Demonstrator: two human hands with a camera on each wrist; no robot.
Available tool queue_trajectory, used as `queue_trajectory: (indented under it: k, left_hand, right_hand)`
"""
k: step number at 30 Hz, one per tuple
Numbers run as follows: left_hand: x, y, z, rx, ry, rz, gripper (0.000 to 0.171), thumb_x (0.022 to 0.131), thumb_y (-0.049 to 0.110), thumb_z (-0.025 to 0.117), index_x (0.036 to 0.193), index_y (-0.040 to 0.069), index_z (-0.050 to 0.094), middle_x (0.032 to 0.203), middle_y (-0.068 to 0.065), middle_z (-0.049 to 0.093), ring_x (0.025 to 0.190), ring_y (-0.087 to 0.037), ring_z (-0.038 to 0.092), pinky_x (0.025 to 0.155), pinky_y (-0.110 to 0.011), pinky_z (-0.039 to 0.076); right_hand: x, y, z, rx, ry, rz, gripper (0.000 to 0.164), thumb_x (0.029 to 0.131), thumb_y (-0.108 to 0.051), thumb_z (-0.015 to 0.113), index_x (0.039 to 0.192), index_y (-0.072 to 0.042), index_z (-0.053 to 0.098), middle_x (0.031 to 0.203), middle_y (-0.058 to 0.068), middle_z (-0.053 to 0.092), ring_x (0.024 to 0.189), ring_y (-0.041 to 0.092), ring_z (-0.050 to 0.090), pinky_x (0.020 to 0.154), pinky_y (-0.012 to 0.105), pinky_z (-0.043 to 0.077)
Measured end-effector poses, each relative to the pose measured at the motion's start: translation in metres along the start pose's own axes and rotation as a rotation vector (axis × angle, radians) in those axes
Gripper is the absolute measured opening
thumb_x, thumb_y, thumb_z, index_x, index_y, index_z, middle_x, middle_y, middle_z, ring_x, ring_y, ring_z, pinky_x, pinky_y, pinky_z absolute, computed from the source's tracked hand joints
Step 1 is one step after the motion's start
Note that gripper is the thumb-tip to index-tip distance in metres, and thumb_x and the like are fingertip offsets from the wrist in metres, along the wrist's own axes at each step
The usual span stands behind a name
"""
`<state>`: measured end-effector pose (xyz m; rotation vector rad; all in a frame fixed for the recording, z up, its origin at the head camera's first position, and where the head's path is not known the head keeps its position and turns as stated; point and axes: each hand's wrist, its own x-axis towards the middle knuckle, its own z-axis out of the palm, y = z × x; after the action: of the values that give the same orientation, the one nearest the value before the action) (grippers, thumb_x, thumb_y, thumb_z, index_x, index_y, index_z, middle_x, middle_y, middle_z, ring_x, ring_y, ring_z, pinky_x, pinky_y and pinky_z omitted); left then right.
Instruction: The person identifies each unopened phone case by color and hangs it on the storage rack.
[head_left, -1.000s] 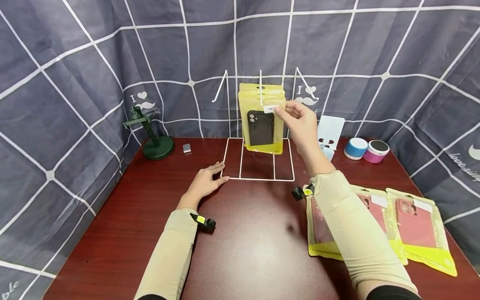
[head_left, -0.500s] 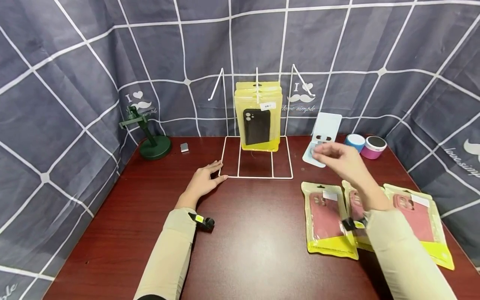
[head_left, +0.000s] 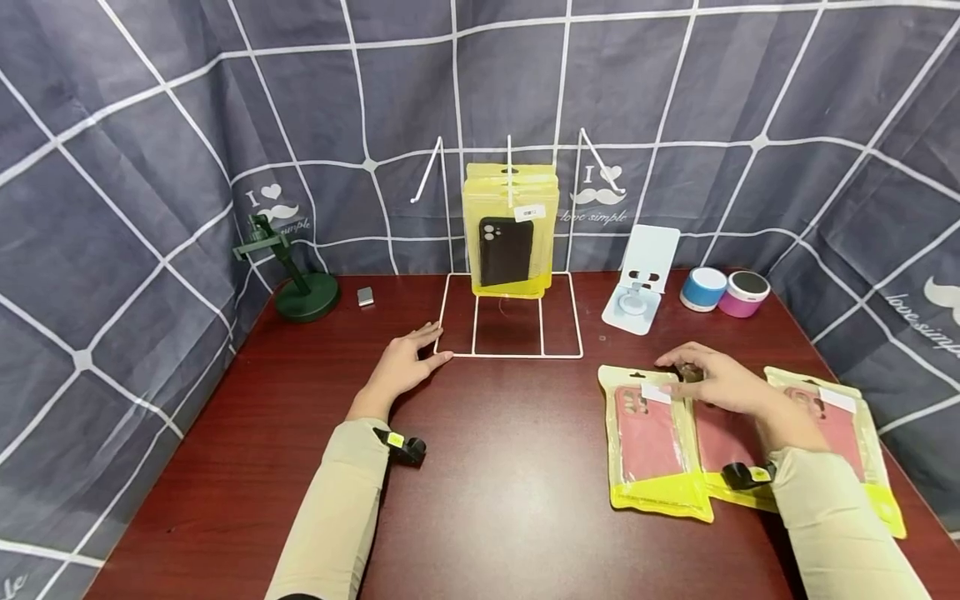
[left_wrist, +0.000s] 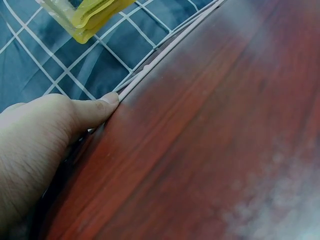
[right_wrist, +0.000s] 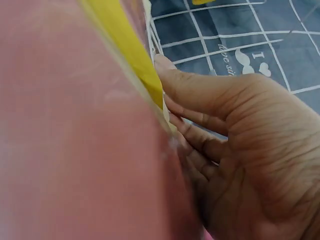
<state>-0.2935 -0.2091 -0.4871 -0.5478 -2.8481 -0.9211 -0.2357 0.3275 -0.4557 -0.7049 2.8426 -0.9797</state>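
Note:
My left hand (head_left: pixel 401 367) rests at the front left corner of a white wire display rack (head_left: pixel 525 357), its thumb on the base wire (left_wrist: pixel 150 65). Several yellow-edged packets with a black phone case (head_left: pixel 505 254) in front hang from the rack's middle hook. At the right, my right hand (head_left: pixel 720 383) is over the middle packaged pink phone case (head_left: pixel 727 442), thumb and fingers spread apart close to the packets' upper edges. On its left lies another packaged pink phone case (head_left: pixel 651 437); a third packaged pink phone case (head_left: pixel 836 433) is partly behind the forearm.
Behind the packets stand a light-blue phone stand (head_left: pixel 649 254), a blue round speaker (head_left: pixel 703 289) and a pink one (head_left: pixel 744 294). A dark green stand (head_left: pixel 306 296) and a small grey block (head_left: pixel 365 297) are at the back left. Grid-patterned cloth (head_left: pixel 300 100) encloses the table.
My right hand has let go of the hanging packet and moved right and down to the pink phone case packets. My left hand has stayed at the rack's corner.

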Motion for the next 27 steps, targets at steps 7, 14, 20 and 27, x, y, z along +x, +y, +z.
queue_trajectory:
  k: [7,14,20,27]
  left_hand:
    - [0.000,0.000,0.001,0.021,-0.011,-0.005,0.067,0.093,0.053,0.068,0.146,0.014,0.055,0.153,0.000,0.047,0.144,-0.022,0.039,0.116,-0.048,0.032]
    - [-0.002,0.002,0.001,0.019,-0.015,-0.012,0.067,0.093,0.052,0.068,0.146,0.014,0.055,0.153,0.000,0.047,0.144,-0.023,0.039,0.116,-0.048,0.032]
    - [-0.003,0.001,0.000,0.005,-0.006,-0.018,0.066,0.092,0.051,0.069,0.146,0.014,0.056,0.153,0.001,0.047,0.145,-0.023,0.038,0.116,-0.049,0.032]
    - [-0.002,0.000,0.001,0.001,-0.006,-0.007,0.066,0.093,0.051,0.069,0.146,0.013,0.055,0.153,-0.001,0.047,0.145,-0.023,0.038,0.116,-0.050,0.032]
  right_hand:
    - [0.002,0.003,0.008,0.053,-0.026,-0.014,0.015,0.090,-0.022,0.078,0.102,-0.017,0.071,0.102,0.002,0.061,0.094,0.018,0.050,0.079,0.028,0.044]
    - [0.005,0.002,0.013,-0.041,-0.009,-0.105,0.011,0.091,-0.017,0.076,0.089,-0.025,0.068,0.095,-0.005,0.058,0.093,0.019,0.046,0.078,0.032,0.037]
    - [0.007,-0.001,0.012,-0.081,0.020,-0.081,0.008,0.094,-0.018,0.072,0.092,-0.022,0.065,0.090,-0.005,0.057,0.090,0.019,0.048,0.077,0.033,0.039]
    - [0.004,-0.011,0.008,0.240,0.103,0.169,0.015,0.097,-0.031,0.069,0.104,-0.019,0.064,0.082,0.010,0.061,0.042,0.025,0.047,0.034,0.035,0.041]
